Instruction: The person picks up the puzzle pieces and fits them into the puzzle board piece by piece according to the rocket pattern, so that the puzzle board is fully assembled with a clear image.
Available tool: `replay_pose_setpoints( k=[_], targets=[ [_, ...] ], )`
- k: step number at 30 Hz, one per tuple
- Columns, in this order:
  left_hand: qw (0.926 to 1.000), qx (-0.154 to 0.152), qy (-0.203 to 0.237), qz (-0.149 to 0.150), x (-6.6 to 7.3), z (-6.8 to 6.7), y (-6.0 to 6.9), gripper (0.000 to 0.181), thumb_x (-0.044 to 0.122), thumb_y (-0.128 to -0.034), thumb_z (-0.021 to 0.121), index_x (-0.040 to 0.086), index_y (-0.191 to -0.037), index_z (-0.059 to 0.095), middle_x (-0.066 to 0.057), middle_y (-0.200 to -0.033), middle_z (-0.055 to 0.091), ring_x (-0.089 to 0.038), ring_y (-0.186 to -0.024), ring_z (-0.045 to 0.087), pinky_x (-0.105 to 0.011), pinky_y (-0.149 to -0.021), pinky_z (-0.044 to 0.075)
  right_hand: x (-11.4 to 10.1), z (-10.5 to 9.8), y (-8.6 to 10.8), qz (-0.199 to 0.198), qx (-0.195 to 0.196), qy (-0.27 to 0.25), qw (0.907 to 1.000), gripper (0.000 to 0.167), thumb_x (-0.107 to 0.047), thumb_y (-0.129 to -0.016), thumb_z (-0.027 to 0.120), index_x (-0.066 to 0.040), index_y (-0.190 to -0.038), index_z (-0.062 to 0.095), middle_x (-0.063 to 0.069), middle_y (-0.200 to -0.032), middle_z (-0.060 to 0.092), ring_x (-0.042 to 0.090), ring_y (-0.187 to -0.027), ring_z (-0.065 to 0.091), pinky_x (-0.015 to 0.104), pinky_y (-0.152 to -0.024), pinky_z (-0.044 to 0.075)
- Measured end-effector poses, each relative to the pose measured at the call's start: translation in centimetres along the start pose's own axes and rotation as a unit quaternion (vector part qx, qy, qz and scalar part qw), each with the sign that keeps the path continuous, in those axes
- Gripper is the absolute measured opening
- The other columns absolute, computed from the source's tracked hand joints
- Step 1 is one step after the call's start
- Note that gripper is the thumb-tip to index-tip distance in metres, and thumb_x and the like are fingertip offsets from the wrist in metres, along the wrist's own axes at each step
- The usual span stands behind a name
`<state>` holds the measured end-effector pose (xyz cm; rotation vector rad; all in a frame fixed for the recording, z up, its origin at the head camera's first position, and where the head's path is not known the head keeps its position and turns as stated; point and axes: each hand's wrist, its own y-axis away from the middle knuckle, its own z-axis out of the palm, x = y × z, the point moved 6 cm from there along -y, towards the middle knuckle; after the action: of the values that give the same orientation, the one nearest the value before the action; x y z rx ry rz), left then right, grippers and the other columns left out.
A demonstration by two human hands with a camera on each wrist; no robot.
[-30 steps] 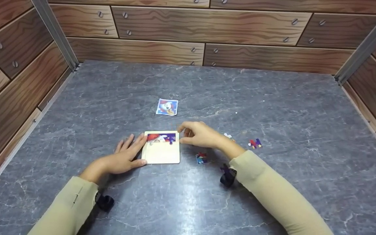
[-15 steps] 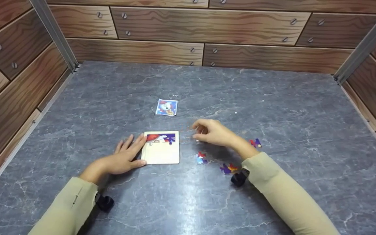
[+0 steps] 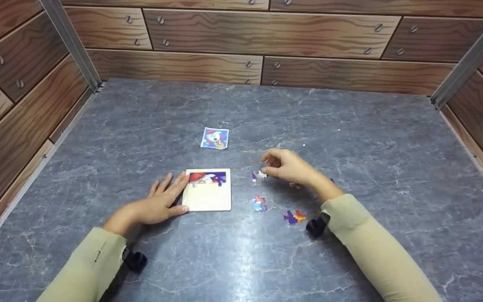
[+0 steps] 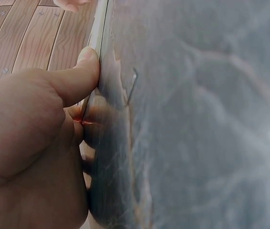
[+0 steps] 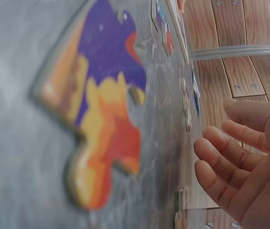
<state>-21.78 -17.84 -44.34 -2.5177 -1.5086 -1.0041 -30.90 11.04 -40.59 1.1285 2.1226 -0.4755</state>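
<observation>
Jigsaw pieces lie flat on the grey surface (image 3: 241, 260), to the right of a square puzzle tray (image 3: 208, 199). They look light, stiff and thin, probably slick on top and apt to skid. A pinch across opposite edges of the body seems safer than one on a knob, which could bend or chip. The tray, likely rigid but light, is best steadied by its rim.

The left hand (image 3: 162, 203) does that: its fingers are straight and spread along the left edge, thumb at the near corner. The right hand (image 3: 286, 165) hangs beside a purple-and-white piece (image 3: 255, 176), fingers loosely curved, thumb apart, holding nothing visible; whether the thumb brushes the piece I cannot tell.

Nearer the person lie a blue-and-red piece (image 3: 259, 203) and a purple piece (image 3: 295, 217) with yellow, orange and red flame shapes, its cut edge showing some thickness. The cream tray has red, white and purple artwork across its top, bare below. Beyond it sits a small picture card (image 3: 215, 138).
</observation>
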Motion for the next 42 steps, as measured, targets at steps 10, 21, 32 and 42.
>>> replay_pose_setpoints(
  k=[10,21,32,42],
  targets=[
    [1.0,0.0,0.0,0.001,0.0,0.1,-0.1,0.078,0.043,-0.096,0.045,0.01,-0.15,-0.001,-0.01,-0.155,-0.009,-0.035,-0.137,-0.017,-0.055,-0.105,-0.013,0.8,0.1,-0.4,0.01,0.0,0.001,0.9999,0.027,-0.012,-0.083,0.069,0.0,-0.106,0.062,0.007,-0.086,0.064,0.018,-0.079,0.059,0.033,-0.073,0.049],
    [1.0,-0.001,-0.003,-0.001,-0.1,0.2,-0.2,0.078,0.043,-0.0959,0.045,0.01,-0.15,-0.001,-0.011,-0.155,-0.009,-0.036,-0.137,-0.017,-0.055,-0.105,-0.012,0.6,0.9,-0.6,-0.025,-0.041,0.043,0.9979,0.035,-0.011,-0.077,0.075,0.002,-0.107,0.062,0.012,-0.089,0.059,0.024,-0.083,0.055,0.037,-0.076,0.046],
    [1.0,-0.001,-0.004,-0.001,-0.1,0.1,-0.1,0.078,0.044,-0.0957,0.045,0.011,-0.15,-0.001,-0.01,-0.155,-0.008,-0.036,-0.137,-0.017,-0.055,-0.105,-0.013,0.4,1.2,-0.8,-0.023,-0.045,0.061,0.9969,0.03,-0.011,-0.076,0.076,0.001,-0.1,0.062,0.011,-0.09,0.058,0.025,-0.084,0.054,0.039,-0.079,0.045],
    [1.0,0.002,-0.001,0.001,-0.1,0.1,0.0,0.078,0.043,-0.0961,0.045,0.01,-0.15,-0.001,-0.01,-0.155,-0.009,-0.035,-0.137,-0.017,-0.055,-0.105,-0.013,0.5,1.3,-0.9,-0.007,-0.068,0.073,0.9951,0.025,-0.014,-0.078,0.074,-0.001,-0.093,0.059,0.008,-0.087,0.055,0.022,-0.083,0.052,0.035,-0.076,0.044]
  ],
)
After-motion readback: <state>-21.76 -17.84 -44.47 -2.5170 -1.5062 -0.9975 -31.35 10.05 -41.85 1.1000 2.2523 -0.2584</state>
